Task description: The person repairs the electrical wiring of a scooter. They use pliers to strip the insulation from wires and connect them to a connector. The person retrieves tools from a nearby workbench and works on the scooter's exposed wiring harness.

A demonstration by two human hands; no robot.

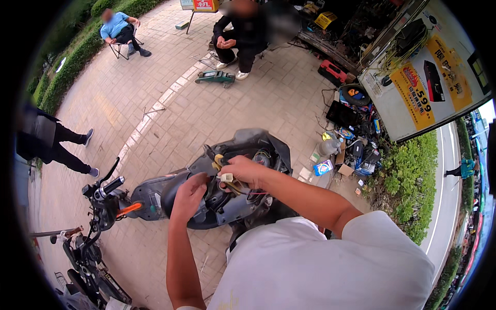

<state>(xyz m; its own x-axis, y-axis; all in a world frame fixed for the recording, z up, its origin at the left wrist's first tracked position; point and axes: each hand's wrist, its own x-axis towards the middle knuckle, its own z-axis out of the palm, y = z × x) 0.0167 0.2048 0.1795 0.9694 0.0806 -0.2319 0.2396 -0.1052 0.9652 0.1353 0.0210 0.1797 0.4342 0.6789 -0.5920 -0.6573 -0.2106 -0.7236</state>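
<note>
An electric scooter with a dark grey body (178, 194) stands in front of me, its handlebar to the left. The rear body is opened up, showing wiring and inner parts. My right hand (243, 171) is closed round a bundle of wires (236, 188) over this opening. A pale white connector (227, 177) shows just under its fingers, and a yellowish part (219, 159) lies beyond the fingertips. Beside the opening, to the left, my left hand (191, 192) has its fingers bent together; what they hold, if anything, is hidden. More coiled wires (261, 158) sit at the tail end.
A green floor jack (216, 77) rests on the paving before a crouching person (240, 36). Another person (121, 31) sits far left; one stands (46, 137) nearer. Tools, a clear jug (328, 148) and boxes clutter the right side. A second two-wheeler (85, 263) stands lower left.
</note>
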